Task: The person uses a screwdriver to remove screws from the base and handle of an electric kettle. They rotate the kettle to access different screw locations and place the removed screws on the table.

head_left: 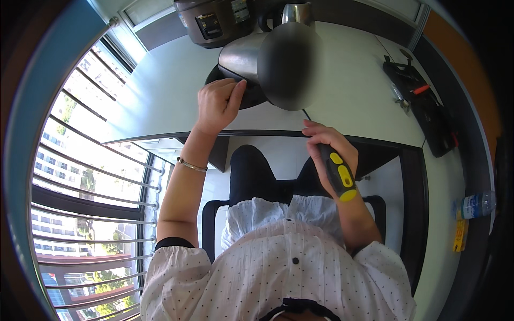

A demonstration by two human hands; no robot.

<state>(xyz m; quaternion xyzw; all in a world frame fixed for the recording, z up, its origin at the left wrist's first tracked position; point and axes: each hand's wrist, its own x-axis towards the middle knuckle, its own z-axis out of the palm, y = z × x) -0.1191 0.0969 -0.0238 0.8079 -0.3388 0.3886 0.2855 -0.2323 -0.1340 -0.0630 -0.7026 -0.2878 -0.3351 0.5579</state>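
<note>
A metal kettle (267, 59) lies tipped on its side on the white desk (353, 96), its dark underside facing me. My left hand (218, 104) grips the kettle's black base rim (251, 99) at its left side. My right hand (329, 144) is closed around a black and yellow electric screwdriver (340, 176), held near the desk's front edge just below the kettle, its tip pointing up toward the kettle. The screwdriver's bit is hidden behind my fingers.
A dark rice cooker (214, 21) stands at the back of the desk. A black tool case (425, 107) with bits lies at the right. A plastic bottle (476, 204) lies on the floor at the far right. A barred window (91, 176) fills the left.
</note>
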